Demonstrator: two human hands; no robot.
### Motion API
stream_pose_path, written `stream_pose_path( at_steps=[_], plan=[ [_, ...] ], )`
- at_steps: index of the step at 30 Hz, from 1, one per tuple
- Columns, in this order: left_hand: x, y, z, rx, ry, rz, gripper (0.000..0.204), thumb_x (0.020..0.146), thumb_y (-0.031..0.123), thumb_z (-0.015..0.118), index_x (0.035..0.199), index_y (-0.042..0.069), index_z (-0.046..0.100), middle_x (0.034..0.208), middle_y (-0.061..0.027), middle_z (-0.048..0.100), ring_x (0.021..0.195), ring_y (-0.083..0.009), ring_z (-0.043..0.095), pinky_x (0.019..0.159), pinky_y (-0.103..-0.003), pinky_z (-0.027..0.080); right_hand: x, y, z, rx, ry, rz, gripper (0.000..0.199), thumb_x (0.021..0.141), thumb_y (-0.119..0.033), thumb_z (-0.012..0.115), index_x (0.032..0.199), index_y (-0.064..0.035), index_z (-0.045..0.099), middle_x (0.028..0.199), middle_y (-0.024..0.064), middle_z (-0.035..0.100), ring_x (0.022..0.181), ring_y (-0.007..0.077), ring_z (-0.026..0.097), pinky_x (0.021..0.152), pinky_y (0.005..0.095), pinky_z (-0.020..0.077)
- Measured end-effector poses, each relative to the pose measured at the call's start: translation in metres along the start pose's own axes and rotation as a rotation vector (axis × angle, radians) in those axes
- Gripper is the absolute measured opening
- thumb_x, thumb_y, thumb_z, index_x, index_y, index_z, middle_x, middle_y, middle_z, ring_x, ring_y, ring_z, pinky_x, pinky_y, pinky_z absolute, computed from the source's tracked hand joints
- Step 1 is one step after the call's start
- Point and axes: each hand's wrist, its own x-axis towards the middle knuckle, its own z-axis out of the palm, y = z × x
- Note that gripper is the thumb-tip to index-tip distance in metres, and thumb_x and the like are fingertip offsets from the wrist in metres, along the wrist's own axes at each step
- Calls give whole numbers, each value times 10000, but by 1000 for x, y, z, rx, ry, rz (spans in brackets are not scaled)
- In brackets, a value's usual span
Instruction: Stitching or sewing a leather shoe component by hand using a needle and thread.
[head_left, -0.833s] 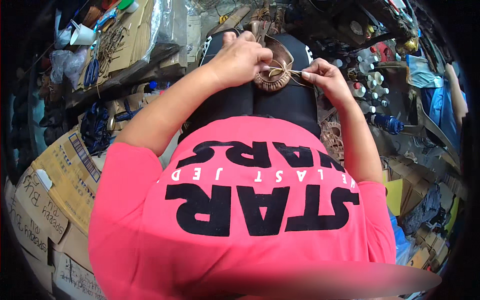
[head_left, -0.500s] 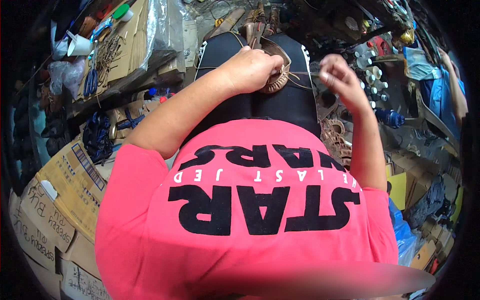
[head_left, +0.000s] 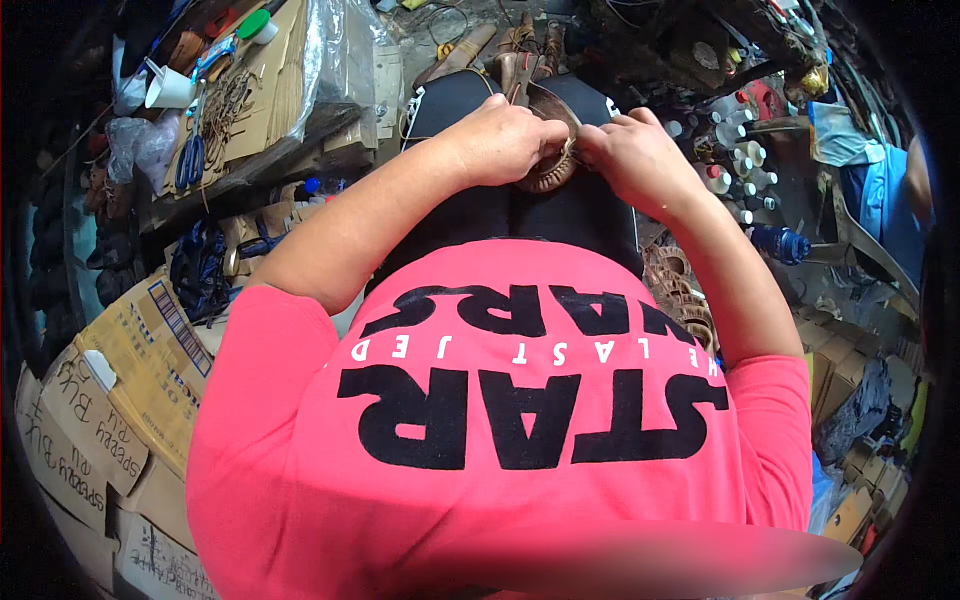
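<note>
A: Holding what in the left hand (head_left: 505,140)?

B: Gripping a brown leather shoe upper with a rounded, pleated toe (head_left: 548,180) — closed firmly on the edge.

A: Resting where?

B: Lying on the lap, between thighs in black trousers (head_left: 450,212), toe toward the pink T-shirt with black lettering (head_left: 500,500).

A: Doing what with the right hand (head_left: 637,160)?

B: Poised just beside the left, at the upper's right edge, with bent fingers — cannot tell whether closed on anything.

A: Seeing anything nearby?

B: Look left for flat tan cardboard (head_left: 265,90) and a white plastic cup (head_left: 170,90); look right for clear plastic bottles with pale caps (head_left: 750,155) and, nearer the hip, brown pleated leather pieces (head_left: 675,275).
</note>
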Motion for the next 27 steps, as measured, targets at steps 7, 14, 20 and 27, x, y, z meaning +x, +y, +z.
stream_pose_path(
  at_steps=[7,14,20,27],
  plan=[
    [-41,-23,-27,285,13,31,189,790,70,462,902,161,584,800,-59,628,829,-250,605,746,-397,400,-26,32,25,105,101,17,70,780,-68,541,835,-110,546,749,97,615,792,270,590,776,374,395],
    [-112,-61,-101,-631,421,-336,172,897,192,568,869,24,591,822,17,582,768,-72,530,709,-231,427,-90,104,48,1697,596,428,117,850,-129,619,942,-57,620,872,6,613,818,125,566,774,270,452],
    [-35,44,-86,-1495,230,427,253,933,272,512,862,33,555,829,-61,614,766,-109,588,655,-246,465,-5,23,-10,2353,448,-97,251,948,-341,459,903,-109,543,783,22,549,763,153,511,830,364,403],
    [-98,-14,-94,45,109,7,102,817,108,606,862,17,604,789,-117,597,714,-247,587,630,-327,459,-76,27,8,1024,-18,326,192,861,-125,599,1026,-39,646,906,31,640,847,121,569,770,243,440]
  ],
)
